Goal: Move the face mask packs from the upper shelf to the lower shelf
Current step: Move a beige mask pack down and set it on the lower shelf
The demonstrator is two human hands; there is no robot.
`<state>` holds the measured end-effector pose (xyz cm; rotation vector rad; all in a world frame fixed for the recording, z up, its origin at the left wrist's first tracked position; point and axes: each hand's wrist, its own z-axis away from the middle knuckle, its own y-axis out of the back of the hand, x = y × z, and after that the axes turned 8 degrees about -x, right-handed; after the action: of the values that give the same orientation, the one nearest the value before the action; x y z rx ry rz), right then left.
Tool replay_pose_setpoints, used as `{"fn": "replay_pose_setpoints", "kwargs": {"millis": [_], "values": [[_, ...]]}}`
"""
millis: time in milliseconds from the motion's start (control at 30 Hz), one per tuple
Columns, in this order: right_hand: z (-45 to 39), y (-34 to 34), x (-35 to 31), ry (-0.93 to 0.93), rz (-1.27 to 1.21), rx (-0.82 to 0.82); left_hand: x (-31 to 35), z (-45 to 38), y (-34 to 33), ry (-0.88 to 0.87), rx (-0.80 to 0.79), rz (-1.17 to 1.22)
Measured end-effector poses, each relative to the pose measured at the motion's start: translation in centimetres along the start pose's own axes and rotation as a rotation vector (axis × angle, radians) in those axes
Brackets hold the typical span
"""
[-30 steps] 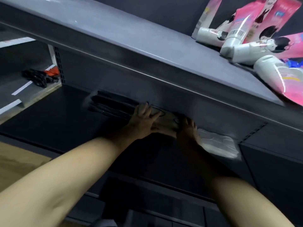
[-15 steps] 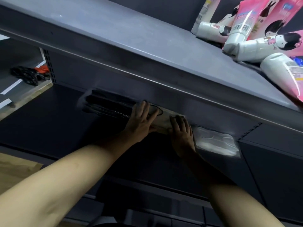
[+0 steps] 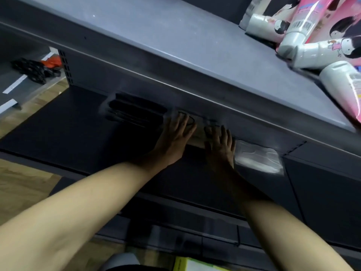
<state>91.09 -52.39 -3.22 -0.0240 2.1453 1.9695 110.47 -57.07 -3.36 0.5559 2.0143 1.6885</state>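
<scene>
Three face mask packs lie in a row at the back of the dark lower shelf (image 3: 58,133). A black pack (image 3: 134,112) is on the left, a tan pack (image 3: 199,136) in the middle, a white pack (image 3: 257,158) on the right. My left hand (image 3: 175,139) rests flat with straight fingers on the tan pack's left part. My right hand (image 3: 220,145) lies flat on its right part, beside the white pack. The grey upper shelf (image 3: 175,40) overhangs them and hides the packs' far edges.
Pink and white tubes (image 3: 312,42) are piled at the right end of the upper shelf. A black and orange object (image 3: 39,69) lies on the floor at far left. Wooden flooring (image 3: 25,184) shows below the shelf, and a yellow-green item (image 3: 195,265) sits at the bottom edge.
Both hands have flattened onto the tan pack and slid it slightly back under the upper shelf. The view shifted a little to the left.
</scene>
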Motion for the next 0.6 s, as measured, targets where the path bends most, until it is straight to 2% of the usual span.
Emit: {"fn": "replay_pose_setpoints", "kwargs": {"millis": [67, 200, 300, 433, 600], "values": [[1.9, -0.4, -0.2, 0.029, 0.002, 0.060, 0.7, 1.7, -0.2, -0.069, 0.030, -0.001], [7.0, -1.8, -1.0, 0.076, -0.111, -0.018, 3.1, 4.5, -1.2, -0.256, 0.052, 0.157], [9.5, -1.8, -0.3, -0.010, -0.231, 0.009, 5.4, 5.8, -1.6, -0.274, -0.021, 0.244], [13.3, -0.6, 2.6, -0.130, -0.233, 0.035, 8.5, 5.8, -0.1, -0.272, -0.078, 0.240], [21.3, 1.3, 8.9, -0.286, -0.225, 0.149, 15.4, 6.7, 3.0, -0.298, -0.256, 0.264]]}}
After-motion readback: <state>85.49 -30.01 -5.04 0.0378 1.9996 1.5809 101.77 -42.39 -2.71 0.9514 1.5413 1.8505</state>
